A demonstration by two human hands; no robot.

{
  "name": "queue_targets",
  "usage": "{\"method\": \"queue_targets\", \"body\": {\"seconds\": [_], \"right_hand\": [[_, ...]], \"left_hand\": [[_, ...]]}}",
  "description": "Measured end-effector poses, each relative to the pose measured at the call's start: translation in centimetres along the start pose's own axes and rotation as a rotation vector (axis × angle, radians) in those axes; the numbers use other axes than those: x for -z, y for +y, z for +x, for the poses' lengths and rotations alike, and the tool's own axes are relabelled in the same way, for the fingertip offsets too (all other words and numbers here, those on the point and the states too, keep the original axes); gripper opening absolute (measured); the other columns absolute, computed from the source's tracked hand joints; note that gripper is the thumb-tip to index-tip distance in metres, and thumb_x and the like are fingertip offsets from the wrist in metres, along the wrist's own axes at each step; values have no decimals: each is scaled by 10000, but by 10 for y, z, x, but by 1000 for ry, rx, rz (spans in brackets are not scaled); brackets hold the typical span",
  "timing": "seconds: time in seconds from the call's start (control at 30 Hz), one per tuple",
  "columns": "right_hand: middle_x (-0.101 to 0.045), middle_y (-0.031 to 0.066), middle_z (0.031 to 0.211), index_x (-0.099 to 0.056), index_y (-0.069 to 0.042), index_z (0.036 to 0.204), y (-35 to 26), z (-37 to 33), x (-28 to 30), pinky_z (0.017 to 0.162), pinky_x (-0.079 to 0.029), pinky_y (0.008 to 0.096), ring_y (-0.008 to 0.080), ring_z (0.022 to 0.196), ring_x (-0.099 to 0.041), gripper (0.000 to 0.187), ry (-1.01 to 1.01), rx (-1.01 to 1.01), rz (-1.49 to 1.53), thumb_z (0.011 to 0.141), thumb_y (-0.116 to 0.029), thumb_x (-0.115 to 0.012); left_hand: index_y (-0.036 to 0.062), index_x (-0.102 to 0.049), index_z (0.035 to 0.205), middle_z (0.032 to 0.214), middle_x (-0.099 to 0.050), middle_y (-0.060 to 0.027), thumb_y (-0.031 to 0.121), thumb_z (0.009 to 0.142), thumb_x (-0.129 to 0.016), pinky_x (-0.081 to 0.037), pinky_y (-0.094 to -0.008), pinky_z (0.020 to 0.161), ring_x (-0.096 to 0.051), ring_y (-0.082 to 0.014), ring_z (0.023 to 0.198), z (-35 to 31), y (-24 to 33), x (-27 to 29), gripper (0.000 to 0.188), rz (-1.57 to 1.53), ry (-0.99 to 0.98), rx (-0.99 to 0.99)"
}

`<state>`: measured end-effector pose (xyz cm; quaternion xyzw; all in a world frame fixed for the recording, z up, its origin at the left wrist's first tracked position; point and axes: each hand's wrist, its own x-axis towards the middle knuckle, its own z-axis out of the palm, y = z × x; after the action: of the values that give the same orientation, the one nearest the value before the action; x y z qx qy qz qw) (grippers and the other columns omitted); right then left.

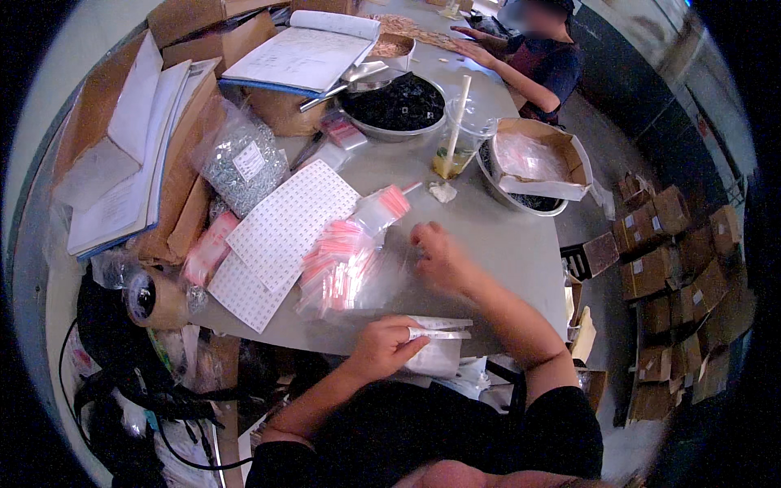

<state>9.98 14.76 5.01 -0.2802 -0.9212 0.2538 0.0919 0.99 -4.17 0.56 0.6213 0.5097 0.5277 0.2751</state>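
Head view: the left hand [384,348] grips a clear bag [439,359] at the near edge of the table [521,264]. The right hand [444,259] curls beside red-striped bags [342,262]; any contents cannot be determined. Risk: a loosened left grip could drop the clear bag.

sheets [286,218] left of bags [342,262]
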Motion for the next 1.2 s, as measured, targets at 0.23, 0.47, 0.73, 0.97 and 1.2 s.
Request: {"method": "queue_targets", "body": {"seconds": [0.23, 0.47, 0.73, 0.97, 1.2], "right_hand": [[-626, 174, 847, -520, -48, 1021, 8, 8, 17, 714, -490, 424, 329, 798, -633, 308, -201, -24, 49, 763, -105, -679], [-626, 171, 843, -534, -26, 974, -6, 18, -29, 691, -483, 411, 324, 776, -628, 248, -77, 184, 20, 783, -111, -666], [-587, 144, 872, -583, -18, 906, 28, 7, 6, 773, -472, 415, 328, 894, -569, 182, -52, 6, 40, 777, -104, -679], [-536, 181, 1054, -605, -36, 850, 7, 9, -27, 889, -442, 404, 346, 1005, -513, 132, -99, 271, -151, 783, -130, -669], [-561, 163, 988, -600, -38, 830, 1, 4, 1, 799, -460, 395, 335, 924, -538, 223, 4, -1, 9, 714, -156, -750]], "left_hand": [[-7, -539, 605, 874, -668, -165, 140, 828, -702, -501, -384, 656, -641, -320, 747, 5, 5, 2, 313, -14, -28, -22], [-8, -540, 604, 857, -667, -168, 142, 823, -708, -506, -392, 664, -641, -329, 739, 7, 7, 4, 314, -28, -19, -22], [-13, -546, 606, 866, -668, -172, 134, 815, -710, -506, -391, 674, -646, -327, 757, 5, 5, 2, 304, -37, -22, -21], [-15, -567, 635, 879, -675, -176, 121, 811, -706, -507, -382, 691, -649, -325, 774, 6, 7, 4, 262, -48, -29, -8], [-21, -585, 645, 900, -683, -177, 116, 817, -701, -516, -379, 709, -661, -320, 796, 4, 4, 2, 248, -84, 15, 14]]}}
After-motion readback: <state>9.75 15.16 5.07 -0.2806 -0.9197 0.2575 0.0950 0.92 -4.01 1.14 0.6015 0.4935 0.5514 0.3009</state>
